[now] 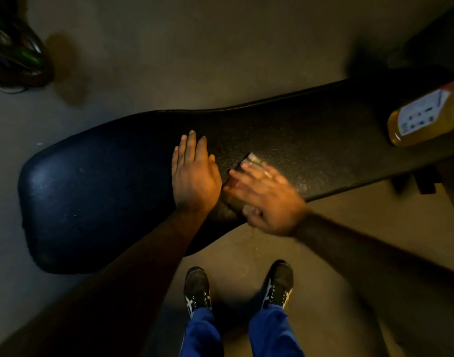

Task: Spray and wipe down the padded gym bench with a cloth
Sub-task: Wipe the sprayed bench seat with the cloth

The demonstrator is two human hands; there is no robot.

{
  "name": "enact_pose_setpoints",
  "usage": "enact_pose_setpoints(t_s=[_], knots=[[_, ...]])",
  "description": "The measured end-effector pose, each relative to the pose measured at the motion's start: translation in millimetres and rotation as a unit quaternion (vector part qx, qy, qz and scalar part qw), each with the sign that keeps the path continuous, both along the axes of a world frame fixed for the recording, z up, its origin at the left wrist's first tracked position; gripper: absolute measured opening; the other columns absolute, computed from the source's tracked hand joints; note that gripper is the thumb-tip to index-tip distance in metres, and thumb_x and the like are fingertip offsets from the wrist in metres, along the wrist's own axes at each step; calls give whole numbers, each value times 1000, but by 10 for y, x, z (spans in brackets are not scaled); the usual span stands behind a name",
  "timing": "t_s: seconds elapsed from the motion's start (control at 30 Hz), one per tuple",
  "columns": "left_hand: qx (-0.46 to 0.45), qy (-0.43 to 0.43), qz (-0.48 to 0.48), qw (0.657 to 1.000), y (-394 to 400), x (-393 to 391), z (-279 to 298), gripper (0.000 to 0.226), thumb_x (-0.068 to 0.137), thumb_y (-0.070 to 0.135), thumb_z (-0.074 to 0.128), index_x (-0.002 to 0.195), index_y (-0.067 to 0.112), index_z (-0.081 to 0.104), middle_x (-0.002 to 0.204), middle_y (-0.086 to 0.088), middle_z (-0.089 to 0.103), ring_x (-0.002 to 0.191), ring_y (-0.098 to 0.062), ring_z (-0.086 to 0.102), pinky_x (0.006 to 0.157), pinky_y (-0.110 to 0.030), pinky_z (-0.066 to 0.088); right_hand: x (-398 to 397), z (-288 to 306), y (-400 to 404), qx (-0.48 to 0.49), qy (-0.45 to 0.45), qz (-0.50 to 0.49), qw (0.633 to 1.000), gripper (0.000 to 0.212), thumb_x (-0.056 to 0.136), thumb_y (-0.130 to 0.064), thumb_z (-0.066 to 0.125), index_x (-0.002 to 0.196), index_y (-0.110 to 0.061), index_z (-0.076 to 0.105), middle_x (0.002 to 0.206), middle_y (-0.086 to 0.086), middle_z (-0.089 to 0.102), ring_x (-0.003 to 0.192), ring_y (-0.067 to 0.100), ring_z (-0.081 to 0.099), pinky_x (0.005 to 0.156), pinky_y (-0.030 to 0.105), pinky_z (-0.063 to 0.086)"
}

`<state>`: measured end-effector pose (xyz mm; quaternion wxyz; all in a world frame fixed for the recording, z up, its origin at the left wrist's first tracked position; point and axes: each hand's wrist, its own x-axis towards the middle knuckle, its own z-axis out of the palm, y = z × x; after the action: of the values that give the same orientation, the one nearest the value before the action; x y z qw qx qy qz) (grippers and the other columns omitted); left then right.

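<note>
The black padded gym bench (97, 191) runs from lower left to upper right across the view. My left hand (193, 173) lies flat on the padding, fingers together, holding nothing. Just to its right, my right hand (264, 199) is blurred and presses down on a small dark cloth (240, 173) that shows a pale corner beyond my fingertips. A bottle of yellow liquid with a white label (424, 117) lies on the bench at the far right, apart from both hands.
My two dark shoes (237, 287) and blue trousers stand on the grey floor before the bench. A dark object with green parts (14, 47) sits on the floor at upper left. Bench frame parts (424, 179) show under the right end.
</note>
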<state>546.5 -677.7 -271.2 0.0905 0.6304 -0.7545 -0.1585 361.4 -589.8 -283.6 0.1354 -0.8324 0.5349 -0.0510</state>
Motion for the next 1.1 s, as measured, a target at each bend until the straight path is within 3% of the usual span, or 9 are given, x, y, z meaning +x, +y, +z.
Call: enact_pose_setpoints(t_s=[0.13, 0.2, 0.3, 0.43, 0.6, 0.73, 0.9, 1.07, 1.1], knots=[[-22, -64, -19, 998, 30, -28, -89, 54, 101, 38, 34, 150, 13, 33, 159, -15, 25, 148, -28, 19, 121, -43, 17, -336, 7, -554, 19, 5, -380, 925, 65, 93, -46, 39, 156, -31, 33, 166, 5, 28, 155, 31, 16, 122, 62, 14], [-19, -84, -24, 996, 39, -34, -85, 58, 100, 43, 33, 150, 14, 32, 158, -16, 25, 148, -30, 20, 120, -44, 17, -96, 64, -608, 40, 11, -309, 950, 69, 90, -50, 35, 156, -33, 31, 167, 4, 24, 156, 31, 12, 122, 59, 9], [3, -107, -26, 994, -10, -49, -62, 64, 97, 50, 29, 151, 15, 29, 159, -16, 23, 148, -31, 18, 120, -45, 14, -357, 111, -799, 82, 5, -42, 996, 71, 86, -52, 35, 155, -36, 32, 167, 2, 24, 156, 30, 14, 122, 57, 13], [10, -98, -38, 994, -12, -16, -66, 66, 98, 51, 25, 153, 15, 25, 161, -16, 19, 149, -30, 14, 121, -42, 9, -420, 51, -1395, 70, 27, -262, 962, 70, 87, -48, 36, 154, -31, 36, 166, 7, 28, 155, 32, 17, 123, 56, 13], [-4, -91, -29, 995, -3, -19, -87, 62, 100, 48, 28, 152, 15, 29, 160, -16, 21, 149, -29, 15, 122, -43, 10, -468, -2, -1429, 49, 20, -2, 999, 68, 89, -50, 37, 154, -31, 36, 163, 4, 34, 153, 30, 23, 123, 55, 18], [8, -91, -35, 995, -2, -19, -56, 61, 101, 47, 27, 153, 15, 27, 160, -15, 19, 149, -29, 13, 122, -44, 8, -617, 16, -1335, 61, 37, -316, 946, 70, 90, -48, 39, 156, -27, 32, 165, 9, 29, 154, 34, 17, 122, 57, 14], [25, -117, -28, 992, 33, -168, 32, 57, 100, 34, 45, 149, 8, 33, 156, -21, 27, 146, -35, 24, 119, -47, 15, -534, 139, -684, 108, 18, -32, 993, 72, 91, -52, 39, 159, -33, 21, 169, 2, 17, 157, 29, 7, 124, 58, 11], [41, -35, -55, 997, 115, -705, 102, 52, 99, 26, 39, 149, 12, 33, 158, -13, 27, 148, -26, 20, 121, -41, 14, -957, 79, -940, 107, 53, -378, 918, 75, 92, -55, 27, 161, -26, 17, 170, 8, 12, 156, 33, 5, 124, 59, 8], [41, -20, -49, 998, 122, -787, 91, 51, 99, 25, 38, 148, 12, 35, 157, -13, 29, 148, -25, 21, 121, -40, 14, -859, 78, -905, 103, 46, -374, 921, 75, 92, -54, 28, 161, -26, 16, 170, 8, 11, 156, 33, 4, 123, 58, 7]])
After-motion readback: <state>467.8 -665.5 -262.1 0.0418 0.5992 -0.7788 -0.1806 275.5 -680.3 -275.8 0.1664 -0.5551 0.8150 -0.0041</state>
